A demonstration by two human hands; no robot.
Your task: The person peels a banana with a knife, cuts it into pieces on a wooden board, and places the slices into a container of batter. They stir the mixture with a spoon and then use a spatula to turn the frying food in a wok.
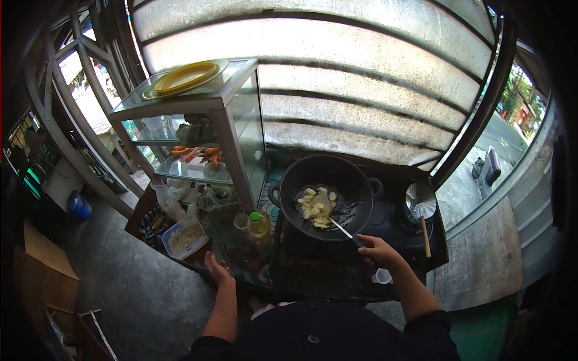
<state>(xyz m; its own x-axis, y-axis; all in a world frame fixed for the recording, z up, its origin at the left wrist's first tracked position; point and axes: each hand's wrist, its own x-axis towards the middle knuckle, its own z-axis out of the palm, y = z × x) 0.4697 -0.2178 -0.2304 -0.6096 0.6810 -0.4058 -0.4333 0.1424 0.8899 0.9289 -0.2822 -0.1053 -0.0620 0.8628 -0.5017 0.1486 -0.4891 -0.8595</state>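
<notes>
My right hand [376,250] is wrapped round the black handle of a metal spatula [343,229]. Its far end reaches into a dark two-handled wok [297,174] on the stove. Pale yellow pieces of food [314,208] lie in bubbling oil in the wok, gathered around the spatula's blade. My left hand [217,268] is held up at the counter's front edge with fingers apart and nothing in it. Closest to that hand are a plastic tub [185,239] of pale contents and a bottle of yellow oil [259,226] with a green cap.
A glass display case [247,120] stands back left, with a yellow plate [185,78] on top and orange food inside. On the right burner rests a wire skimmer [420,203] with a wooden handle. A white cup [382,276] is by the stove's front edge.
</notes>
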